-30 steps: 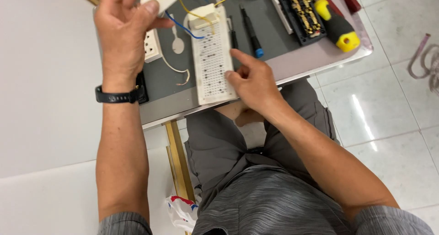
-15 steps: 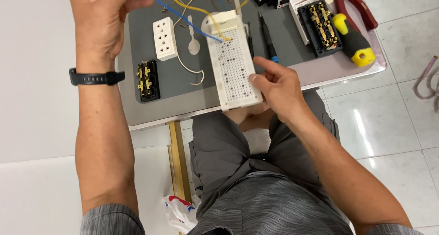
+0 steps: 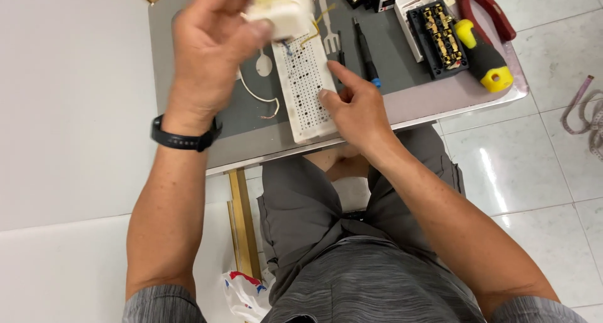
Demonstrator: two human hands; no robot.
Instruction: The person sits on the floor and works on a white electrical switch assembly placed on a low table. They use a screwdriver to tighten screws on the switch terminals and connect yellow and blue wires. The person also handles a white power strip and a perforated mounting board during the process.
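My left hand [image 3: 210, 43] is raised above the small grey table [image 3: 251, 131] and grips a white socket block [image 3: 279, 10], blurred by motion, with yellow and blue wires trailing from it. Under it lies a long white perforated board [image 3: 304, 87], running away from me. My right hand [image 3: 352, 106] rests on the board's right edge near its front end, fingers pressing it down. A black band sits on my left wrist.
On the table's right side lie a yellow-and-black screwdriver [image 3: 480, 56], red-handled pliers [image 3: 487, 9], an open black component with brass contacts [image 3: 436, 37], a thin black-and-blue tool [image 3: 365, 53] and a white plastic fork [image 3: 330, 34]. White tiled floor surrounds the table.
My left hand has come back down and toward me with the white socket block. The board and my right hand have stayed on the table.
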